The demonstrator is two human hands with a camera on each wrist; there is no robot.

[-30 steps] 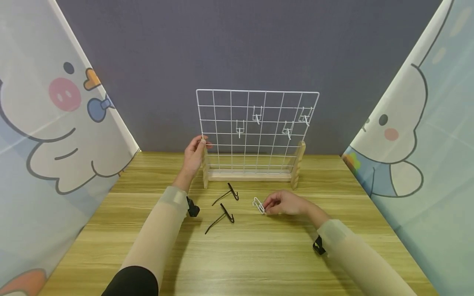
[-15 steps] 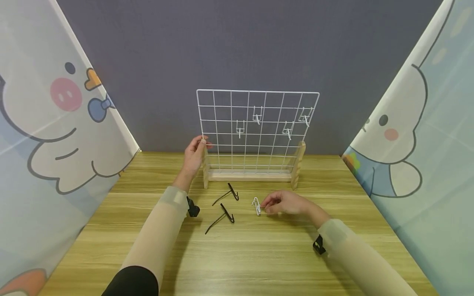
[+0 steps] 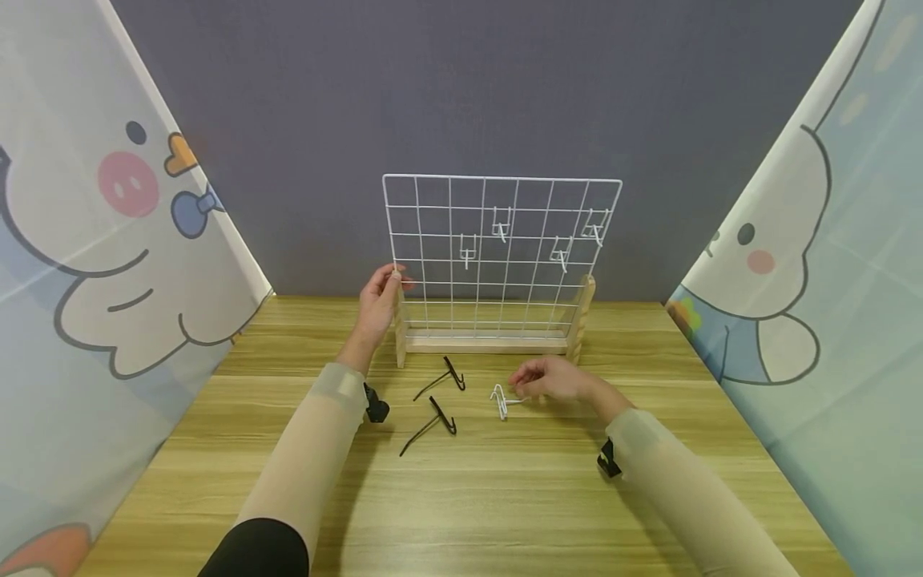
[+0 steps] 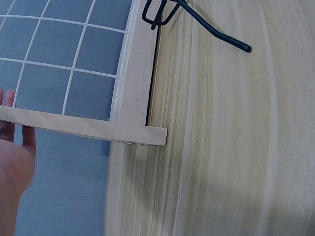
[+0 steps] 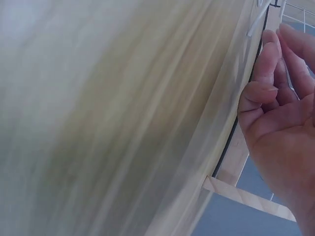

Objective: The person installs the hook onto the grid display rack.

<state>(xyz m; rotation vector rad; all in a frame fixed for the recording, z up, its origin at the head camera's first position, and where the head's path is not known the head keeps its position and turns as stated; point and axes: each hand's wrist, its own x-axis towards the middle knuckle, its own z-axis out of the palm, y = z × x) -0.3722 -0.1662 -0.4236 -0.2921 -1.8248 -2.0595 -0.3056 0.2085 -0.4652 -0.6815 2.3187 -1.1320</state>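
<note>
White wire forms the grid (image 3: 501,248), upright in a wooden base (image 3: 485,345) at the far side of the table (image 3: 461,497). My left hand (image 3: 378,303) grips the grid's left edge beside the left post. My right hand (image 3: 551,379) pinches one white hook (image 3: 501,400) by its stem, low over the table in front of the base. Two black hooks (image 3: 440,381) lie left of it, between my arms. Four white hooks hang on the grid. Cartoon curtains (image 3: 108,264) flank both sides.
</note>
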